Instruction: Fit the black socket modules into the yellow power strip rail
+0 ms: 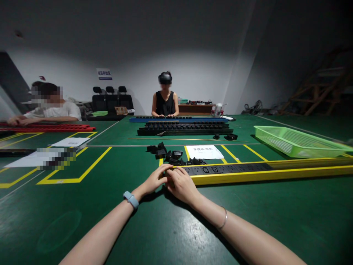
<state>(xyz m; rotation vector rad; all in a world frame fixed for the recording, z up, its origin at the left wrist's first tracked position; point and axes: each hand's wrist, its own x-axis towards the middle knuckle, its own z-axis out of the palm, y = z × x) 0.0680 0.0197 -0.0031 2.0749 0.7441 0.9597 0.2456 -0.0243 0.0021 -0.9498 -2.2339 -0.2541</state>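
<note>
Watching remotely, I see left hand (156,179) and right hand (183,185) together at end of yellow rail (270,175), fingers curled; whether they grip anything, I cannot tell. Rail extends rightward from hands, black socket modules (231,168) already lining much of it; farther right, stretch looks unfilled. Loose black pieces (176,156) lie just beyond hands on green tabletop (68,206), not yet in rail.

yellow rail (248,176), black sockets (214,169), green table (176,235) with yellow lines (95,164), lime-green basket (296,151)
</note>
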